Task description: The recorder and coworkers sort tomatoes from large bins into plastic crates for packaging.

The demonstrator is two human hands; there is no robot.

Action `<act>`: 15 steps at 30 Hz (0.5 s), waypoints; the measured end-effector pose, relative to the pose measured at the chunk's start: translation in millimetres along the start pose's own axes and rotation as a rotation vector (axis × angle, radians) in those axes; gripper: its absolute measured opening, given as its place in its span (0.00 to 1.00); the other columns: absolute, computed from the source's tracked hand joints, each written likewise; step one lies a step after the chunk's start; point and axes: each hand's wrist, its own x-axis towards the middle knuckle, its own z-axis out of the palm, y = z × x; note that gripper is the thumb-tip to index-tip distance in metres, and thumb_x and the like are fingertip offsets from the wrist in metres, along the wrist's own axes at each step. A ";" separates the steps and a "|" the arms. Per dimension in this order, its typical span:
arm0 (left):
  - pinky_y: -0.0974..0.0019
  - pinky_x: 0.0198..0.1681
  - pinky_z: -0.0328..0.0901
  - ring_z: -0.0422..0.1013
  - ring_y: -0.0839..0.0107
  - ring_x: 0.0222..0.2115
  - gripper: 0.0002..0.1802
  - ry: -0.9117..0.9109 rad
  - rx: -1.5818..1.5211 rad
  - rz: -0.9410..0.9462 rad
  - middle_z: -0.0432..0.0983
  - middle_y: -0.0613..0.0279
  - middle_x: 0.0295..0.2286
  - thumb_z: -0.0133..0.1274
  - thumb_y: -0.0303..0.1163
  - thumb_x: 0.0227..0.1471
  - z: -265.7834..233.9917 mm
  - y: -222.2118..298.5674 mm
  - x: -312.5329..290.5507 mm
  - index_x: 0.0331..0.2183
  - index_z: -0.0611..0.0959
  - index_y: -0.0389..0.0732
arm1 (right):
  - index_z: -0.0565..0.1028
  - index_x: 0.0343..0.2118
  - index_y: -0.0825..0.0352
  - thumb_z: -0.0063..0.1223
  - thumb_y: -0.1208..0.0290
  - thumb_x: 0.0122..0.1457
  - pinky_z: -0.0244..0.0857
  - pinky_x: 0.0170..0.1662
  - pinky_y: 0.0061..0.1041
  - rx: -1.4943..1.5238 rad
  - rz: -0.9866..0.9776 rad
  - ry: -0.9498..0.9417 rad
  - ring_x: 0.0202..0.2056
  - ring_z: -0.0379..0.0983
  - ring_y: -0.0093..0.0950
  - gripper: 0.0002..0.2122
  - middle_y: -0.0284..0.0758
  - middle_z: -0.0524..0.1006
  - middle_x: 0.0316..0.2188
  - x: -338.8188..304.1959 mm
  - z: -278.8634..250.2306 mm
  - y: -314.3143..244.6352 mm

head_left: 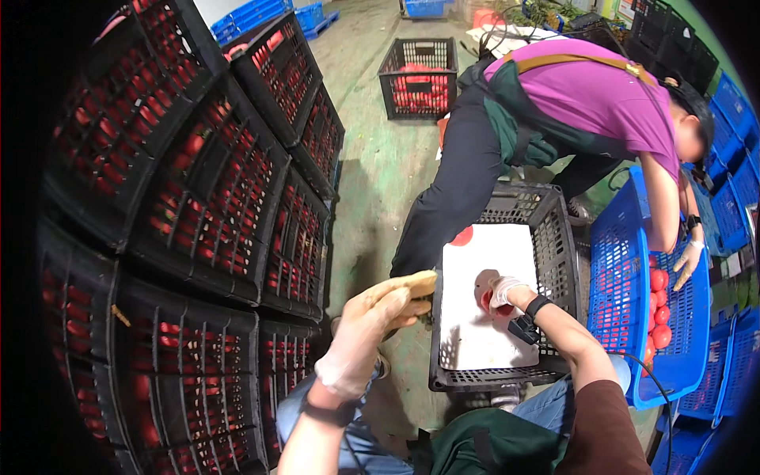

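My right hand (pixel 507 293), in a thin whitish glove, is inside a black plastic crate (pixel 554 253) and closed around a red tomato (pixel 486 299). Beneath them a white sheet (pixel 483 344) lines the crate. Another red, round piece, probably a tomato (pixel 463 236), shows at the sheet's far left corner. My left hand (pixel 376 321), gloved and stained yellowish at the fingers, is at the crate's left wall. Its fingers are bent and pressed together; what they hold, if anything, is hidden.
Stacked black crates (pixel 214 182) full of red produce line the left. At right, a co-worker (pixel 586 103) in a purple shirt bends over a blue crate (pixel 617 277) with tomatoes (pixel 659 313). Farther off, another black crate (pixel 418 79) with red contents stands on the green floor (pixel 364 150).
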 end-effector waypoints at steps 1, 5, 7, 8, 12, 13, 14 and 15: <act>0.69 0.47 0.65 0.74 0.69 0.44 0.29 -0.003 0.001 0.013 0.76 0.56 0.47 0.49 0.46 0.59 4.5 -3.8 5.8 0.53 0.75 0.33 | 0.68 0.57 0.63 0.62 0.59 0.51 0.72 0.46 0.33 -0.120 0.004 -0.017 0.33 0.78 0.36 0.30 0.39 0.81 0.34 -9.8 -3.5 -8.6; 0.74 0.44 0.63 0.73 0.78 0.39 0.22 -0.010 0.033 0.043 0.77 0.66 0.45 0.50 0.40 0.60 28.3 -17.2 28.3 0.51 0.78 0.38 | 0.70 0.51 0.65 0.55 0.48 0.55 0.74 0.37 0.31 0.769 -0.369 0.244 0.33 0.79 0.33 0.27 0.39 0.81 0.32 -57.7 6.3 -4.2; 0.79 0.43 0.61 0.70 0.83 0.37 0.19 0.012 0.092 0.094 0.77 0.71 0.44 0.53 0.35 0.58 36.5 -22.8 30.3 0.51 0.79 0.41 | 0.71 0.49 0.66 0.51 0.43 0.58 0.75 0.33 0.30 1.176 -0.585 0.401 0.32 0.80 0.32 0.28 0.39 0.81 0.32 -88.4 -3.2 -5.9; 0.77 0.42 0.61 0.68 0.84 0.36 0.20 -0.039 0.068 0.172 0.76 0.71 0.44 0.55 0.32 0.56 36.0 -32.5 33.9 0.51 0.79 0.41 | 0.69 0.50 0.66 0.46 0.44 0.61 0.75 0.33 0.28 1.376 -0.636 0.289 0.32 0.79 0.30 0.28 0.38 0.81 0.32 -109.2 -11.8 -7.7; 0.63 0.61 0.58 0.61 0.70 0.58 0.42 -0.389 0.072 0.363 0.69 0.60 0.54 0.65 0.30 0.46 71.8 -39.4 29.3 0.60 0.65 0.38 | 0.65 0.55 0.64 0.32 0.44 0.67 0.73 0.30 0.19 1.728 -0.676 -0.072 0.29 0.78 0.22 0.27 0.40 0.81 0.31 -230.0 -57.4 -30.8; 0.64 0.60 0.59 0.63 0.70 0.56 0.41 -0.397 0.026 0.390 0.69 0.60 0.53 0.67 0.30 0.44 78.2 -34.9 23.4 0.59 0.67 0.38 | 0.65 0.54 0.64 0.30 0.43 0.67 0.72 0.28 0.17 1.704 -0.734 -0.050 0.28 0.78 0.21 0.28 0.42 0.81 0.31 -239.8 -59.0 -34.1; 0.64 0.59 0.60 0.64 0.70 0.55 0.41 -0.402 -0.020 0.417 0.70 0.60 0.52 0.68 0.31 0.43 81.5 -31.7 18.8 0.58 0.68 0.39 | 0.66 0.53 0.64 0.28 0.42 0.67 0.72 0.27 0.17 1.720 -0.746 -0.070 0.27 0.78 0.21 0.28 0.42 0.81 0.30 -246.9 -59.0 -38.2; 0.65 0.57 0.62 0.66 0.70 0.52 0.40 -0.397 0.023 0.451 0.71 0.60 0.51 0.67 0.32 0.43 80.3 -29.9 17.0 0.57 0.69 0.39 | 0.66 0.52 0.64 0.27 0.42 0.67 0.71 0.26 0.16 1.733 -0.759 -0.095 0.26 0.78 0.21 0.28 0.43 0.81 0.30 -252.3 -58.1 -43.0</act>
